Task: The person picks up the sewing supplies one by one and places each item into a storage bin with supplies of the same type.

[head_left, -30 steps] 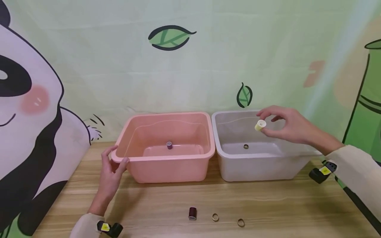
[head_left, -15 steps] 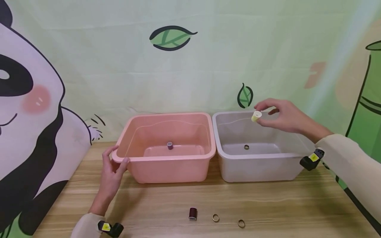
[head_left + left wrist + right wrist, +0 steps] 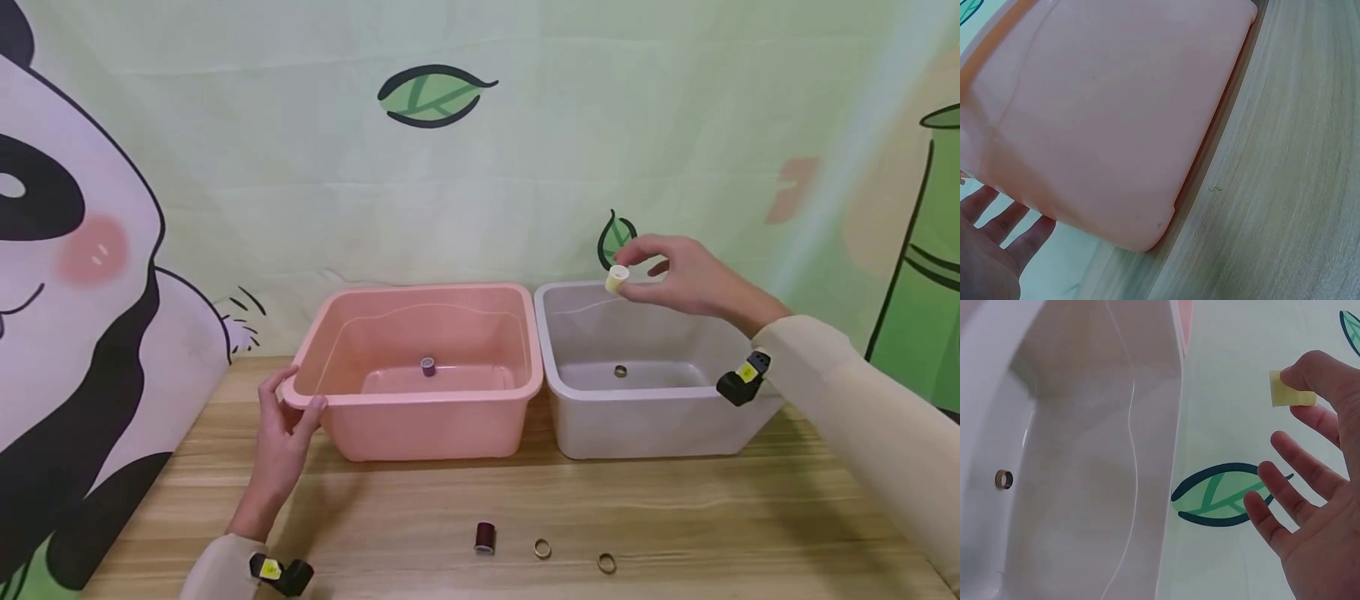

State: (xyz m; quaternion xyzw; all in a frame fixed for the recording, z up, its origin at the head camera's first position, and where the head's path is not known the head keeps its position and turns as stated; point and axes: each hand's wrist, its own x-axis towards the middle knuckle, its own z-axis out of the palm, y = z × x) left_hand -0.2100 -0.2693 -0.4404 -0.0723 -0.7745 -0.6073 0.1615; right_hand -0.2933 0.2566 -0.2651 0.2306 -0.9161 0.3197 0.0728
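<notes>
My right hand (image 3: 682,275) pinches a pale yellow thread spool (image 3: 617,278) between thumb and index finger, above the grey basin (image 3: 660,425). In the right wrist view the other fingers are spread away from the spool (image 3: 1282,392). At the front left corner of the pink basin (image 3: 427,429), my left hand (image 3: 277,458) grips the rim, its thumb on the front edge and fingers around the side. A small purplish spool (image 3: 427,367) stands inside the pink basin. One brass-coloured ring (image 3: 620,372) lies on the grey basin's floor.
On the wooden table (image 3: 390,517) in front of the basins lie a dark maroon thread spool (image 3: 485,538), one ring (image 3: 542,548) and another ring (image 3: 607,563). A printed cloth (image 3: 300,167) with a panda and leaves hangs behind. The two basins stand side by side.
My right hand has moved left and up with the yellow spool, across the grey basin toward its left side. The left hand keeps its grip on the pink rim.
</notes>
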